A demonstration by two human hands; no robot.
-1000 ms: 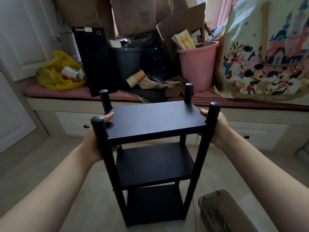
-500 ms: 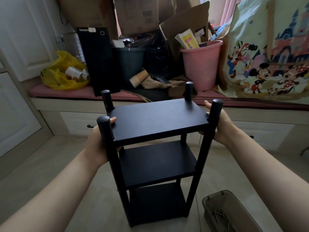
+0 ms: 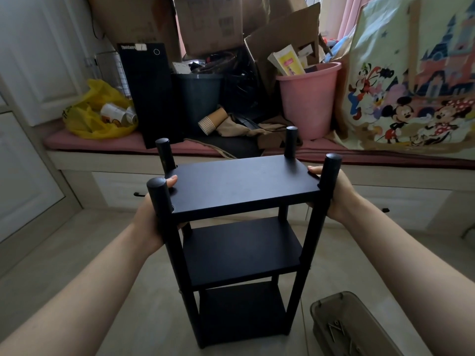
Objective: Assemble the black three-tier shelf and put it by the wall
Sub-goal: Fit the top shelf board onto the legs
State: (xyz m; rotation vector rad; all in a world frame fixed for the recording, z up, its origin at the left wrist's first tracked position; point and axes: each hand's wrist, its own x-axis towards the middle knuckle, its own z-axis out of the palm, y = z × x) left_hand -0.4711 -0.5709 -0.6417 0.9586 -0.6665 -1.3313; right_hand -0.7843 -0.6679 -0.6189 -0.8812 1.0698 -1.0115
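Black three-tier post-and-board shelf point(image 3: 241, 187) is gripped by left hand point(image 3: 145, 222) and right hand point(image 3: 339, 196); possibly unseated posts point(image 3: 312, 250) could be separated by lifting.

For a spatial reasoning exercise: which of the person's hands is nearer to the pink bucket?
Right. The right hand grips the black shelf at its top tier, in front of the pink bucket; the left hand grips the opposite end, farther away.

pink bucket point(image 3: 307, 98), yellow bag point(image 3: 95, 111), perhaps screws
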